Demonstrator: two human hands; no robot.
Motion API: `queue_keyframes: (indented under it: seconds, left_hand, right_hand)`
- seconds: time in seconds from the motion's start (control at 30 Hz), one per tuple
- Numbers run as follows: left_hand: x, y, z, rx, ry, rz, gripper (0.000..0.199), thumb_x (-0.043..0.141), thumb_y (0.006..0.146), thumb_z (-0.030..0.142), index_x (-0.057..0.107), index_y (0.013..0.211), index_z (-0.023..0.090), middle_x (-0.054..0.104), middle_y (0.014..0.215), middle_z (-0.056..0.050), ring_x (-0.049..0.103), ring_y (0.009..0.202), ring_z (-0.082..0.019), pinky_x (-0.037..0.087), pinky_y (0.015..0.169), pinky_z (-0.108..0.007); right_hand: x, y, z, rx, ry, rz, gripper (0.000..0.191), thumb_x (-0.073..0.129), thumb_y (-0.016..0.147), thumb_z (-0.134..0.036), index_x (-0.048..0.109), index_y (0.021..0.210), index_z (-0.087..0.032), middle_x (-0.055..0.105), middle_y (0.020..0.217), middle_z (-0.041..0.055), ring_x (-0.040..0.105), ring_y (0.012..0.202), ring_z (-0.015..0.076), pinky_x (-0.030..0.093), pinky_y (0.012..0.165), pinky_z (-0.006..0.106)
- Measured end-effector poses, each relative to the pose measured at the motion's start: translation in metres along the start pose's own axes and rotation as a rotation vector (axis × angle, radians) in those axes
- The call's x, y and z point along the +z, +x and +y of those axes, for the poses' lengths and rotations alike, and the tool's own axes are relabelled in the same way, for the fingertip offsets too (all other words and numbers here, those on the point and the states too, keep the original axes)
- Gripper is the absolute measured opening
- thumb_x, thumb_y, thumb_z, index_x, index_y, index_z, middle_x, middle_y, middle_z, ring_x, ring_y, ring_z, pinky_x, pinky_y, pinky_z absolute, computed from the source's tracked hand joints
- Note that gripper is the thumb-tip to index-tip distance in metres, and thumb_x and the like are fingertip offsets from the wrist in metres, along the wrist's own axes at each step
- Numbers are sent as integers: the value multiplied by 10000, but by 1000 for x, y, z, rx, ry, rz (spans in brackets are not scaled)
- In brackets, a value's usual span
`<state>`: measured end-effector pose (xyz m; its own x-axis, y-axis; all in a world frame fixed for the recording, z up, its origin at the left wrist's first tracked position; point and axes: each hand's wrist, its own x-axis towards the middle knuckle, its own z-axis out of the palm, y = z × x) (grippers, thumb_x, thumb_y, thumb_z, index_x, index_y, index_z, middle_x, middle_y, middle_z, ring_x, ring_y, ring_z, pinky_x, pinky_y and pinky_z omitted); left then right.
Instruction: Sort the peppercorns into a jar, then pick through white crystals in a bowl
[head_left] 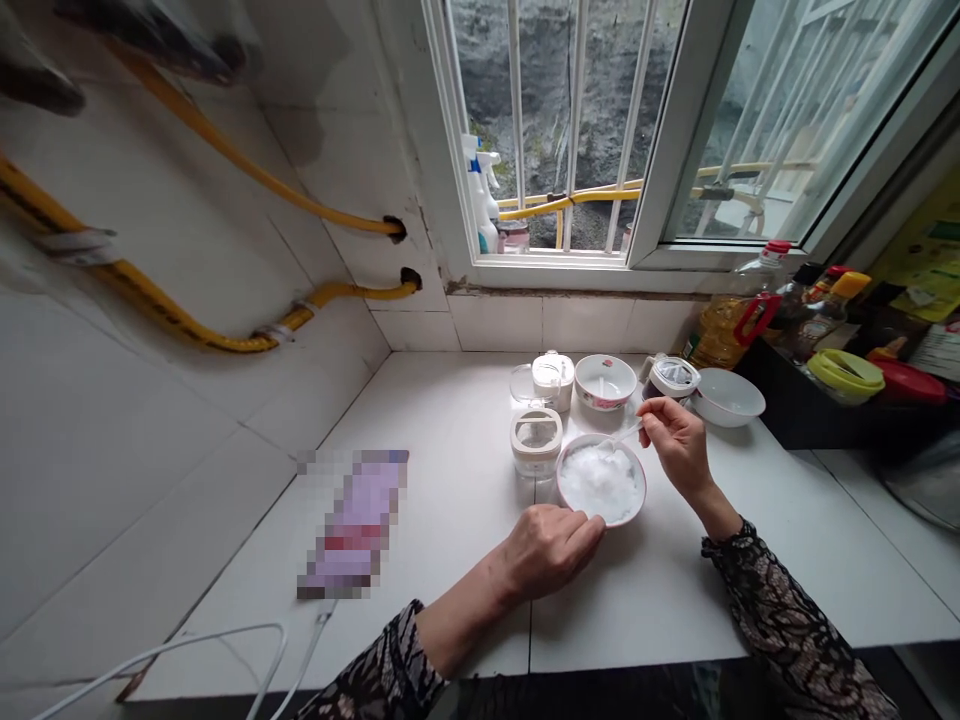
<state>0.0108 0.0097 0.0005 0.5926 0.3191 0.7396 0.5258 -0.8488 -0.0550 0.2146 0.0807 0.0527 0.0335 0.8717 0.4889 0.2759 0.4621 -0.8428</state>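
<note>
A small bowl (639,504) with a pink rim holds a heap of white powdery or grainy stuff (600,485). My left hand (553,548) grips the bowl's near edge, thumb and fingers closed on it. Between the fingertips of my right hand (676,446) is the handle of a pale spoon (624,433); its tip rests in the white heap. Just left of the bowl stands a clear jar with a beige lid (535,445). Behind are a jar with its clear lid raised (555,378), a flowered bowl (604,403) and a jar of dark contents (671,378).
A white bowl (727,402) stands back right, near an oil bottle (724,325) and other bottles. On the left of the counter (450,590) lies a blurred-out purple object (356,525) beside a white cable (319,630). Yellow pipes (202,330) run along the left wall.
</note>
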Motion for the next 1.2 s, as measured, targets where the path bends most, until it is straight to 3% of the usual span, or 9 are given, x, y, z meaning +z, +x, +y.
queue_keyframes:
  seconds: [0.2,0.4,0.53,0.8,1.2]
  left_hand:
    - [1,-1,-1,0,-8,-1,228,401,960,96,550,800,160,468,533,51,390,430,-92,242,428,-267]
    - [0,-1,0,-2,-24,-2,221,407,955,93,571,822,159,473,538,44,400,435,-99,256,430,-262]
    - [1,-2,0,0,-30,7,225,403,969,105,563,820,157,480,538,48,405,433,-90,253,435,-259]
    - [0,-1,0,2,-33,6,216,407,969,96,560,829,156,474,540,50,386,432,-94,250,436,-264]
    - [1,-1,0,-1,-28,5,239,391,974,103,553,809,164,476,540,43,401,434,-98,251,433,-272]
  right_hand:
    - [-6,-2,-3,-135,-129,-24,84,513,837,-225,590,808,-204,534,543,-51,510,474,118,419,521,263]
    - [-7,0,-3,-160,-197,-76,96,513,833,-229,598,795,-207,533,555,-42,507,493,121,429,542,266]
    - [-1,-1,-1,-46,-108,-135,99,521,802,-246,597,754,-203,547,573,-33,505,487,114,419,511,253]
    - [-6,11,8,228,170,-3,110,574,701,-296,599,677,-191,525,483,-44,469,431,111,389,487,262]
    - [-3,13,16,381,312,-17,104,618,641,-290,611,649,-186,528,437,-50,478,422,121,392,517,283]
